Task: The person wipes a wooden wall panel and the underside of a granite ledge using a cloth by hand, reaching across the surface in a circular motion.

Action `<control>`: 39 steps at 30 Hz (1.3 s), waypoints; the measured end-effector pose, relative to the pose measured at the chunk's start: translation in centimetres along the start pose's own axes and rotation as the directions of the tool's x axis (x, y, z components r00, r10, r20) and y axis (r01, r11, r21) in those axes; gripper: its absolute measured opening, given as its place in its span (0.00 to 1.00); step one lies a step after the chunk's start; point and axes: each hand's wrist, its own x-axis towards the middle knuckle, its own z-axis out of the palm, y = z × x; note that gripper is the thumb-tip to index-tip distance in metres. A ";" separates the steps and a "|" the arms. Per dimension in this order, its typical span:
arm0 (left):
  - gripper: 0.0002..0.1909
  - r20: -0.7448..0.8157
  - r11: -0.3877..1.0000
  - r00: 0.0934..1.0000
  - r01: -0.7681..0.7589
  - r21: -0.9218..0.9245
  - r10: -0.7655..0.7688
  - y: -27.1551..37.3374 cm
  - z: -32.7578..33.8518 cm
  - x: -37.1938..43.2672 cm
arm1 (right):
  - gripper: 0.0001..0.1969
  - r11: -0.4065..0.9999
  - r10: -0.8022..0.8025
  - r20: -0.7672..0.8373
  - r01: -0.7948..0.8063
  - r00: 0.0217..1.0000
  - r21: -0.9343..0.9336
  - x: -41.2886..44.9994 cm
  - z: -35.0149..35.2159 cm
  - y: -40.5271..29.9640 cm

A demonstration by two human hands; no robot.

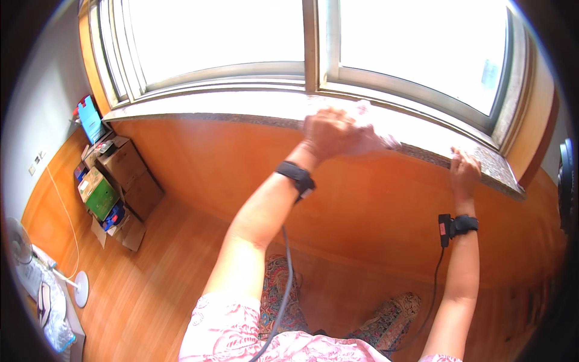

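Note:
My left hand (329, 131) is closed around a crumpled pale pink cloth (373, 135). It presses the cloth onto the speckled stone windowsill (267, 100), and part of the cloth hangs past the front edge. Farther right, my right hand (465, 172) rests at the sill's front edge with its fingers on top, holding no loose object. Each wrist wears a black strap, the left strap (296, 177) and the right strap (465, 225). Strong glare whitens much of the sill and hides the cloth's far outline.
Behind the sill are sliding window panes (217, 36) in metal frames. Orange wood panelling (253, 163) drops from the sill to the wooden floor (167, 271). Stacked cardboard boxes (120, 163) fill the left corner. A white fan (81, 289) stands at far left. Cables (287, 276) hang near my arms.

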 end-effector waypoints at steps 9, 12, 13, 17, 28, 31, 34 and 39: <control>0.14 -0.151 0.826 0.862 0.508 0.245 -0.485 -15.0 -5.9 -10.0 | 0.15 0.993 0.029 -0.007 -0.030 1.000 -0.116 -0.3 0.4 0.1; 0.16 -0.283 0.530 0.455 0.632 -0.565 -0.844 -8.2 -2.7 -11.6 | 0.15 0.993 0.000 -0.038 -0.005 0.999 -0.118 -0.4 0.7 0.3; 0.16 -0.145 0.324 0.349 0.533 -0.782 -0.926 -4.9 -1.5 -12.1 | 0.15 0.991 -0.005 -0.033 0.001 0.999 -0.135 -0.3 0.7 0.5; 0.10 -0.037 0.536 0.710 0.496 -0.683 -0.703 9.0 -0.7 -8.3 | 0.16 0.990 -0.029 -0.042 0.023 0.999 -0.137 -0.5 1.1 0.8; 0.22 0.148 0.848 0.840 0.495 0.188 -0.523 -5.8 3.3 -19.3 | 0.17 0.993 -0.042 -0.059 0.035 0.997 -0.112 -0.4 0.8 1.4; 0.21 -0.058 0.684 0.731 0.660 0.312 -0.679 -7.8 2.1 -19.2 | 0.17 0.990 0.007 -0.032 -0.012 0.999 -0.138 -0.5 1.2 0.4; 0.23 -0.059 0.349 0.481 0.708 0.614 -0.875 -5.8 2.7 -16.0 | 0.17 0.987 0.039 -0.050 -0.046 0.998 -0.151 -0.5 1.7 0.7; 0.25 -0.113 0.445 0.442 0.895 -0.002 -0.890 -1.7 6.5 -17.7 | 0.18 0.992 0.054 0.017 -0.052 0.998 -0.111 -0.1 1.9 1.1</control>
